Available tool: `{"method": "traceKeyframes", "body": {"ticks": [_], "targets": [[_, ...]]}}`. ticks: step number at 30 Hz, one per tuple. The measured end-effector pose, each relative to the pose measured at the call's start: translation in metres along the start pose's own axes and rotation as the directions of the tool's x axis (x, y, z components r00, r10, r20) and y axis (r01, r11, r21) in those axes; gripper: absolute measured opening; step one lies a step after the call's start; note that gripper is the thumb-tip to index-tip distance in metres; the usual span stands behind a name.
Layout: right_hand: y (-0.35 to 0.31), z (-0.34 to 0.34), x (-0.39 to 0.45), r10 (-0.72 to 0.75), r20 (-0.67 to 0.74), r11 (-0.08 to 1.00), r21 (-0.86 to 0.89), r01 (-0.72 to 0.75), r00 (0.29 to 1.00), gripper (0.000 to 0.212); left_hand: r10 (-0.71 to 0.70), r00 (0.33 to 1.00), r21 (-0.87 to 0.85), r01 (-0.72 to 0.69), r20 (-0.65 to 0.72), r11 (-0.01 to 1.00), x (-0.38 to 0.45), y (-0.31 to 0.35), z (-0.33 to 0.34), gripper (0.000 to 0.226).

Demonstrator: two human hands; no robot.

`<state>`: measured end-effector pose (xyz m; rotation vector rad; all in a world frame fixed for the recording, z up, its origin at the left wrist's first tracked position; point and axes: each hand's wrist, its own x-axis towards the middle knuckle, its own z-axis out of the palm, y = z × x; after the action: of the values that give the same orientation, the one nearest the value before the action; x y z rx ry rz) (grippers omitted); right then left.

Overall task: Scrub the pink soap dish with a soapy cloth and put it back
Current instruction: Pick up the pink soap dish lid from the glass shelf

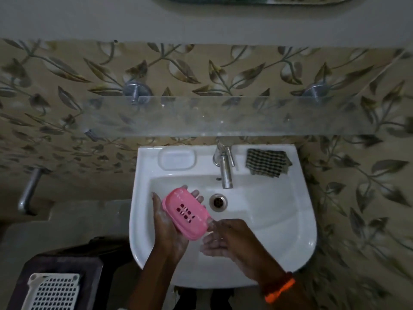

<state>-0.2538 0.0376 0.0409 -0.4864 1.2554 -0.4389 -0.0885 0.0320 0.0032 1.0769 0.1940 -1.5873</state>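
The pink soap dish [187, 213], with slots in its middle, lies tilted in the palm of my left hand [166, 222] over the left part of the white basin. Soap foam covers that hand. My right hand [223, 238] is just right of the dish's near end, fingers spread and wet, its fingertips touching or almost touching the dish edge. It holds nothing that I can see. A checked dark cloth [267, 161] lies folded on the basin's back right ledge, away from both hands.
The white sink [299, 220] has a drain [218, 202] in the middle and a chrome tap [225, 168] at the back. A moulded soap recess [177, 159] sits back left. A glass shelf [223, 117] hangs above. A white grid tray [54, 291] rests on a dark stool, lower left.
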Motion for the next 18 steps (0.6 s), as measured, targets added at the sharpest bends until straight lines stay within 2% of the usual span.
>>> {"method": "traceKeyframes", "body": {"ticks": [2,3,4,5,6,7,8,11,14,18], "targets": [[-0.025,-0.045,0.008,-0.011,-0.03,0.958,-0.285,0.002,0.999,0.032,-0.119,0.993,0.005,0.119,0.012,0.993,0.003,-0.004,0.0,0.085],[-0.041,-0.068,0.016,-0.125,-0.123,0.91,-0.411,0.064,0.984,0.03,-0.168,0.986,0.012,0.168,0.02,0.986,0.004,-0.005,0.001,0.087],[-0.055,-0.091,0.03,-0.305,-0.229,0.82,-0.556,0.133,0.925,0.027,-0.218,0.975,0.022,0.218,0.032,0.976,0.005,-0.008,0.0,0.089],[-0.07,-0.11,0.045,-0.505,-0.293,0.685,-0.708,0.171,0.812,0.024,-0.267,0.962,0.026,0.266,0.058,0.964,0.005,-0.01,0.001,0.091],[-0.085,-0.121,0.059,-0.678,-0.28,0.536,-0.821,0.197,0.68,0.02,-0.311,0.946,0.029,0.31,0.093,0.95,0.004,-0.012,0.002,0.092],[-0.098,-0.128,0.076,-0.791,-0.219,0.402,-0.89,0.215,0.572,0.018,-0.345,0.93,0.035,0.344,0.125,0.938,0.004,-0.014,0.003,0.091],[-0.108,-0.132,0.093,-0.834,-0.167,0.318,-0.925,0.211,0.526,0.02,-0.368,0.917,0.046,0.366,0.151,0.93,0.004,-0.016,0.005,0.089],[-0.131,-0.131,0.13,-0.785,-0.144,0.253,-0.962,0.1,0.603,0.038,-0.411,0.895,0.103,0.399,0.17,0.911,0.008,-0.023,0.008,0.084],[-0.132,-0.127,0.154,-0.734,-0.117,0.112,-0.992,-0.05,0.669,0.036,-0.414,0.89,0.159,0.388,0.189,0.908,0.01,-0.023,0.009,0.082],[-0.131,-0.133,0.173,-0.762,-0.127,0.025,-0.986,-0.168,0.635,0.029,-0.366,0.899,0.173,0.331,0.241,0.928,0.008,-0.019,0.014,0.079]]}}
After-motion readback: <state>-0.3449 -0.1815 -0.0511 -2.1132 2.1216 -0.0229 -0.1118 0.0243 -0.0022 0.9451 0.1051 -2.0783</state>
